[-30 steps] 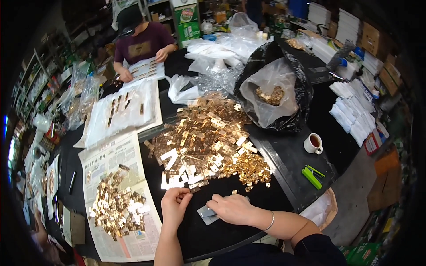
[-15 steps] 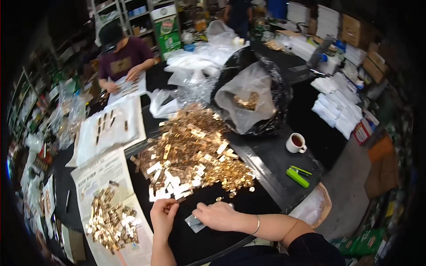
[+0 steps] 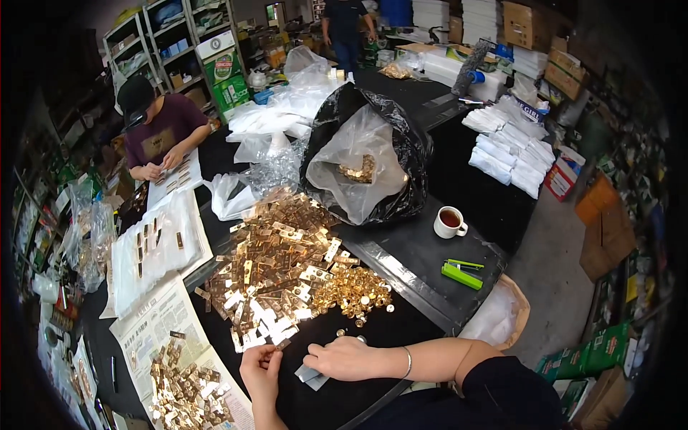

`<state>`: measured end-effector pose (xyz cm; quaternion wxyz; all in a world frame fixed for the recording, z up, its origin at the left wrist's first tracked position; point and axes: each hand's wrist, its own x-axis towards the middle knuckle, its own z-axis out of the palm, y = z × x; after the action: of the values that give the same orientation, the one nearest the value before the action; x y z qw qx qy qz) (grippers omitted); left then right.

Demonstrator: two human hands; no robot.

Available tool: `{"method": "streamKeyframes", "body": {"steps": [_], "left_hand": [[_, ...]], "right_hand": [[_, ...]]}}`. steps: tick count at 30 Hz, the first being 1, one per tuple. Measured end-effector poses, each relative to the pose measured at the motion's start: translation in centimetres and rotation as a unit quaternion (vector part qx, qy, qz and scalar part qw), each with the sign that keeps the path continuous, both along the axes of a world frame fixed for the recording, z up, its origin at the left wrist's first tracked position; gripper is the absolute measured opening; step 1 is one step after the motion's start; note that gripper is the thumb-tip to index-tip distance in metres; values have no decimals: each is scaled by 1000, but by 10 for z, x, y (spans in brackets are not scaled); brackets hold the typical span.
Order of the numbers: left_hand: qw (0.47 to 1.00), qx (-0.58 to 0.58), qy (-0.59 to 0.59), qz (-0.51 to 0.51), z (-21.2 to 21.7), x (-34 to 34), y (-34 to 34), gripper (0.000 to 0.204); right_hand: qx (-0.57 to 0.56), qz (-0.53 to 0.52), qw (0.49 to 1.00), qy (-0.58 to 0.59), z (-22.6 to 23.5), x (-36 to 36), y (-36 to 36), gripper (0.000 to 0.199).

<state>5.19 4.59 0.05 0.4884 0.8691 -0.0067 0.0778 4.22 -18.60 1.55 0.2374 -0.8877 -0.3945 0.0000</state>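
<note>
My left hand (image 3: 261, 371) pinches a small flat metal plate (image 3: 284, 344) between thumb and fingertips, at the near edge of the big heap. My right hand (image 3: 345, 358) is closed just to its right, fingers curled over a flat grey metal piece (image 3: 311, 378); what its fingertips hold is hidden. Small round metal pieces (image 3: 360, 339) show just beyond its knuckles. Ahead lies the heap of shiny gold-coloured plates (image 3: 269, 261), with a smaller pile of round gold buttons (image 3: 358, 292) against its right side.
More metal pieces (image 3: 190, 394) lie on newspaper (image 3: 154, 322) at left. A lined black bag (image 3: 416, 158) stands beyond the heap. To the right are a tea cup (image 3: 449, 223) and a green stapler (image 3: 462, 274). A co-worker (image 3: 161, 132) handles strips at far left.
The whole view has shifted, so the table's things sit further left and the heap lower. Both hands stay close together by the heap, the left still pinching its plate.
</note>
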Motion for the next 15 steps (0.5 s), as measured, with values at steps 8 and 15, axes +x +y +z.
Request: {"method": "streamKeyframes", "body": {"steps": [8,15], "left_hand": [[1000,-17,6,10,1,1,-2,14],[999,-29,11,7,-3,6,0,14]], "right_hand": [[3,16,1000,-10,-1,3,-1,11],[7,15,1000,-4,-1,6,-2,14]]}}
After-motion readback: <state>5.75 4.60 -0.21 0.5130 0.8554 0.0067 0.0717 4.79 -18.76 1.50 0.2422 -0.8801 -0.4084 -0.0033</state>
